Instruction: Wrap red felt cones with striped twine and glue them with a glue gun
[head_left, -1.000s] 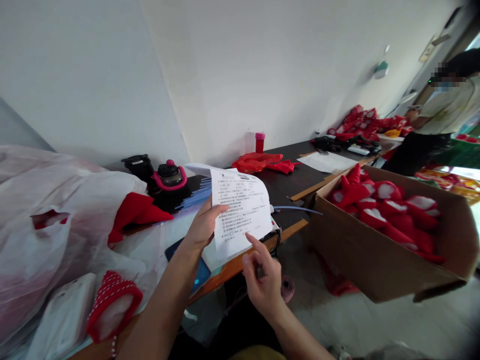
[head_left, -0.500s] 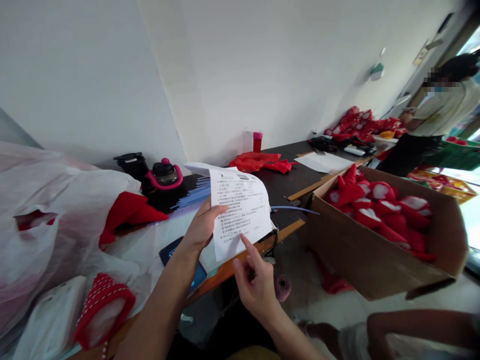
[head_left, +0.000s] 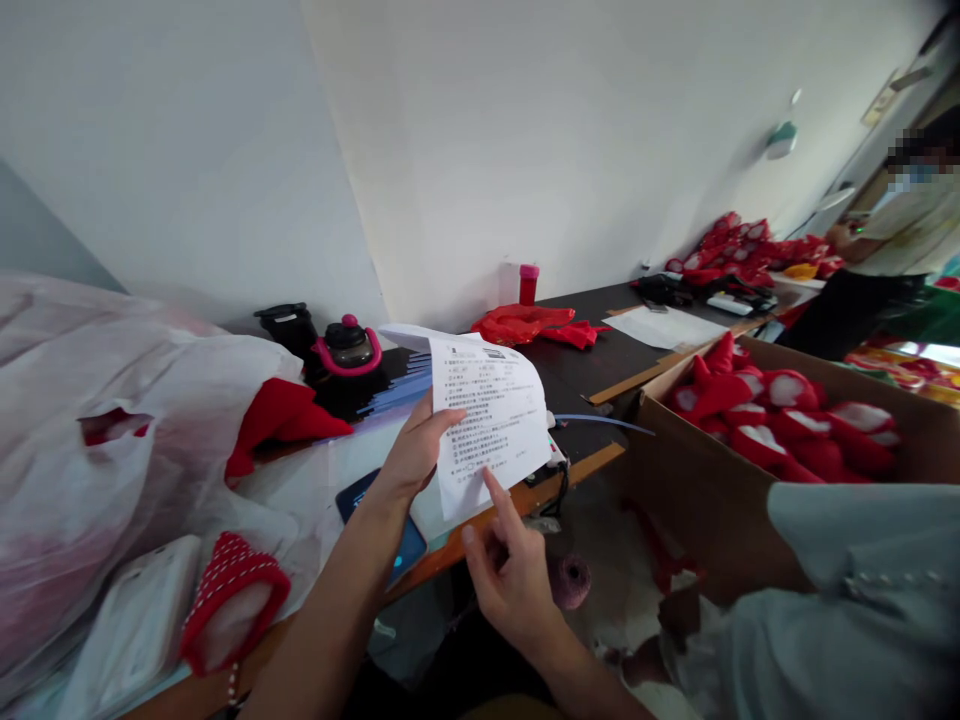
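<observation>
Soft, dim light falls on the paper [head_left: 495, 420] at the fingers [head_left: 444, 423]; right of them, a shirt [head_left: 847, 610] blurs, edges stretch and the upper corner darkens.

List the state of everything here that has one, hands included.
Left hand, closed on the paper
Paper, raised, curled, printed side showing
Right hand, index finger extended toward the paper, contact unclear
Box, open, filled with red pieces
White bag, bulging, with a hole
Red bottle, upright, capped
Phone, lying flat, screen apparently lit
Striped hat, open end toward the camera
Far sheet, lying flat
</observation>
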